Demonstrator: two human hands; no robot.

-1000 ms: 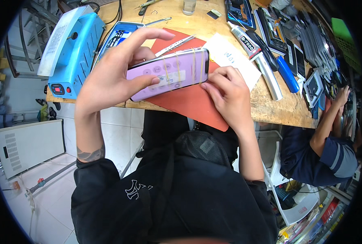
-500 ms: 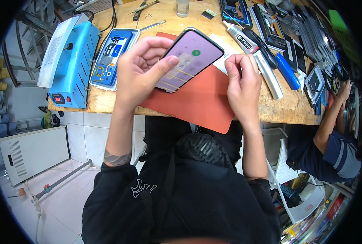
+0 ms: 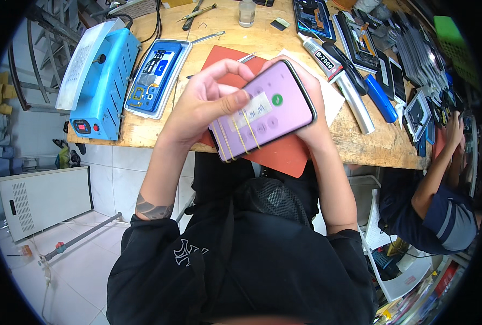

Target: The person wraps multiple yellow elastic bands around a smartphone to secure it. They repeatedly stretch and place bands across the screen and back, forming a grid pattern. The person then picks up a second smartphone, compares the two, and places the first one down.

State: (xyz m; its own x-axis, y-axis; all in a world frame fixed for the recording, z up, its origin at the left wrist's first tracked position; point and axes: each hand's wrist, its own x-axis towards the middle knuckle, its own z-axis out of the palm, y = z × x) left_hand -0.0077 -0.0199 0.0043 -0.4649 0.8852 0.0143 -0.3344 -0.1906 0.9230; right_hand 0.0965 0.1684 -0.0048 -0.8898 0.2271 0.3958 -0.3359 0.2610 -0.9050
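Note:
A phone (image 3: pixel 300 111) with a lit pinkish-purple screen and a green round button is tilted in front of me, above the orange-red mat (image 3: pixel 276 161). Several thin yellow rubber bands (image 3: pixel 229 147) run around its lower part, and a small pale paper label (image 3: pixel 261 104) lies on the screen. My right hand (image 3: pixel 312 86) holds the phone from behind along its right side; most of those fingers are hidden. At the left edge my left hand (image 3: pixel 200 105) grips it, thumb on the screen beside the label and fingers curled.
A blue box-shaped device (image 3: pixel 102 89) and an opened blue phone body in a tray (image 3: pixel 155 76) stand at left. Right of the mat lie a glue tube (image 3: pixel 319 57), a silver cylinder (image 3: pixel 357 105) and phone parts. A clear bottle (image 3: pixel 246 13) is behind. Another person's arm (image 3: pixel 438 157) is at far right.
The phone has come down and to the right, toward me. My right hand, earlier apart from it with fingers pinched, is now behind it. The left thumb stays on the screen.

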